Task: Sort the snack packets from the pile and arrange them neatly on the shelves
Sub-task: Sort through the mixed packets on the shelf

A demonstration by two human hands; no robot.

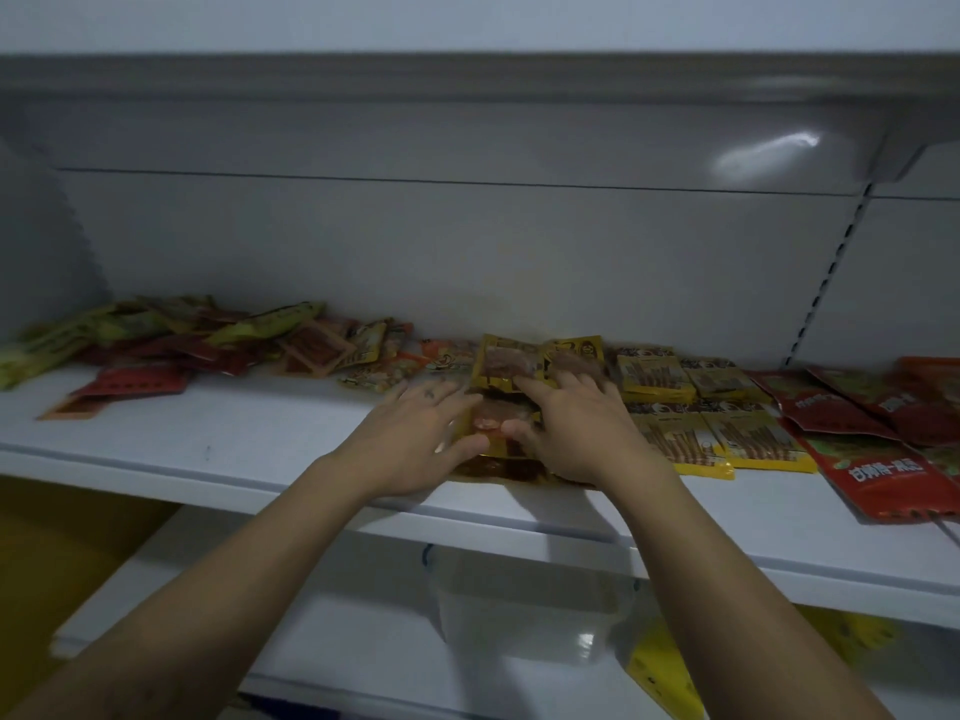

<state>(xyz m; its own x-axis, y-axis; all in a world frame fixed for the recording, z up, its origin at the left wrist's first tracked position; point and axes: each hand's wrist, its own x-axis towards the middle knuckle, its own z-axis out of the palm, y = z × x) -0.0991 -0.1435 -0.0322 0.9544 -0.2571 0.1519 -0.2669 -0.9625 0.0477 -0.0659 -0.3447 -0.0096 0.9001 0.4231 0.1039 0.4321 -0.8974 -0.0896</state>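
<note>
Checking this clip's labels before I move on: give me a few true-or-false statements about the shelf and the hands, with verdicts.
1. The left hand and the right hand both rest on the golden snack packets. True.
2. The unsorted pile lies at the right end of the shelf. False: it lies at the left end.
3. The red packets lie right of the yellow stick-snack packets. True.
4. The left hand lifts a red packet in the air. False: it lies flat on the golden snack packets.
5. A clear plastic container sits on the lower shelf. True.
</note>
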